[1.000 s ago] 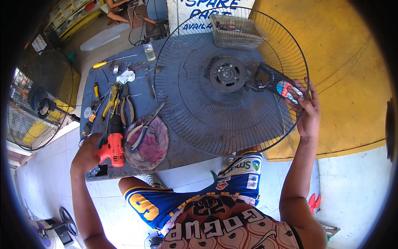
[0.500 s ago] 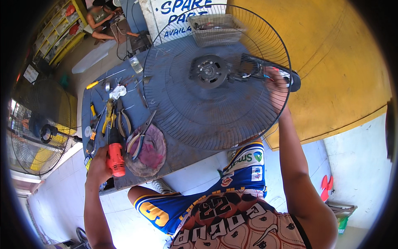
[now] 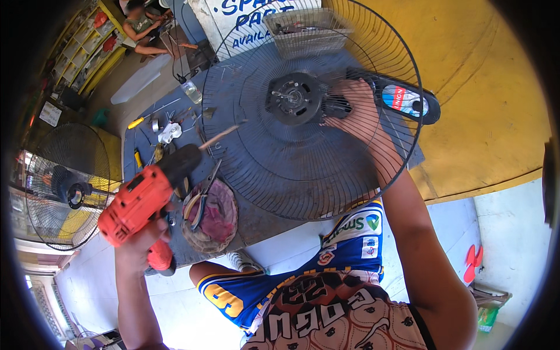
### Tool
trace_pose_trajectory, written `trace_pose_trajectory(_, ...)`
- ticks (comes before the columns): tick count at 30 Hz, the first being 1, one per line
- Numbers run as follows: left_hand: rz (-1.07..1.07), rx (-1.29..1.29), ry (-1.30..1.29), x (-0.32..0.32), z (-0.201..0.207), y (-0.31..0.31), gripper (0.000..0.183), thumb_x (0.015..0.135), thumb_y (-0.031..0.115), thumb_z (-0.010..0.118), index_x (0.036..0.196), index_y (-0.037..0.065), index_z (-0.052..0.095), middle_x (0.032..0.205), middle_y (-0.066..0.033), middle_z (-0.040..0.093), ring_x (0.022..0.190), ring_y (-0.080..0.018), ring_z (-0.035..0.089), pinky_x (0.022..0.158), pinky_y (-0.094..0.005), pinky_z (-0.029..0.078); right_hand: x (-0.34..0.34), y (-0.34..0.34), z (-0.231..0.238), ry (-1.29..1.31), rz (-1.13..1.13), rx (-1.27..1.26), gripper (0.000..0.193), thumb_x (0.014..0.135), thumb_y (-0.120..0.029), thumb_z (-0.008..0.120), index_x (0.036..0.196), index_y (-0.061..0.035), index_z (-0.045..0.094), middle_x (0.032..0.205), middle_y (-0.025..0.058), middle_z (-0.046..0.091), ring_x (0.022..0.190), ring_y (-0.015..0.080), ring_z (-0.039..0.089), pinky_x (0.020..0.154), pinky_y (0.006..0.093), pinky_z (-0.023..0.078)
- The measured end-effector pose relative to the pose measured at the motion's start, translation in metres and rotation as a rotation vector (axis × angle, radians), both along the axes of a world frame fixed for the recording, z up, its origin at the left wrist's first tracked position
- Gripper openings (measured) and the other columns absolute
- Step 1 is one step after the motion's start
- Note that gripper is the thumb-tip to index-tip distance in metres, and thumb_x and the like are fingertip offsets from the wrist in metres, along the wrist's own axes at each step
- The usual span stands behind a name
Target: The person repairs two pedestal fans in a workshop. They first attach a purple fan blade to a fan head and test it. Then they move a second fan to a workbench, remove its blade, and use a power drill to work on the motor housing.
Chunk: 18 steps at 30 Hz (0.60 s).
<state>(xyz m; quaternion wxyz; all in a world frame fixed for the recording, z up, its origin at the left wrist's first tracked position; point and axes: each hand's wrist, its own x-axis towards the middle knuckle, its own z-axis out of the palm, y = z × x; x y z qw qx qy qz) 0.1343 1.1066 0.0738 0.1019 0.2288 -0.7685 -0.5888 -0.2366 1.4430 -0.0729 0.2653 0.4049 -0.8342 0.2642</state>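
My left hand (image 3: 146,242) grips a red cordless drill (image 3: 137,201) by its handle. The drill is raised over the left of the table, its long bit slanting toward the wire grille (image 3: 280,189) of an electric fan. At the grille's middle sits a dark round hub plate (image 3: 294,99). Behind the wires, my right hand (image 3: 361,119) is closed around the fan's neck, just right of the hub. The fan's dark stand base (image 3: 405,102), with a coloured label, lies farther right.
Pliers (image 3: 202,204) lie on a round pinkish cloth (image 3: 216,224). Beyond the drill are a yellow-handled screwdriver (image 3: 136,123), a white part (image 3: 170,133) and a small bottle (image 3: 191,91). A clear plastic bin (image 3: 306,35) stands behind the grille. Another fan (image 3: 76,195) is at left; a person (image 3: 143,26) sits far off.
My left hand has lifted the drill off the tools and swung its bit toward the fan. My right hand has shifted left from the base to the fan's neck.
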Motion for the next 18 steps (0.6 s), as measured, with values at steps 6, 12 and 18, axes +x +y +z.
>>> trace_pose_trajectory(6, -0.210, -0.034, -0.018, -0.061, 0.013, 0.039, 0.052, 0.078, 0.006, 0.072, 0.128, -0.001, 0.063, 0.103, -0.0108, 0.071, 0.068, -0.0123, 0.064, 0.059, -0.0265, 0.056, -0.004, 0.003, -0.029, 0.034, 0.015, -0.169, 0.065, 0.058, -0.044, 0.094, 0.109, -0.0117, 0.071, 0.113, 0.0048, 0.068, 0.125, 0.0265, 0.058, 0.122, 0.0480, 0.026)
trace_pose_trajectory(12, -0.203, -0.170, 0.001, -0.072, 0.020, 0.048, 0.051, 0.079, -0.002, 0.070, 0.129, -0.002, 0.063, 0.106, -0.0116, 0.072, 0.074, -0.0164, 0.067, 0.065, -0.0305, 0.057, -0.007, 0.009, -0.044, 0.071, 0.002, -0.176, 0.065, 0.059, -0.051, 0.092, 0.107, -0.0125, 0.071, 0.115, 0.0072, 0.068, 0.124, 0.0272, 0.059, 0.121, 0.0513, 0.026)
trace_pose_trajectory(18, -0.169, -0.178, -0.002, -0.070, 0.023, 0.051, 0.047, 0.079, -0.003, 0.067, 0.126, -0.003, 0.064, 0.100, -0.0108, 0.072, 0.075, -0.0188, 0.068, 0.068, -0.0335, 0.056, -0.011, 0.006, -0.043, 0.128, -0.059, -0.085, 0.058, 0.057, -0.051, 0.091, 0.101, -0.0168, 0.072, 0.113, 0.0032, 0.068, 0.121, 0.0259, 0.059, 0.115, 0.0521, 0.030)
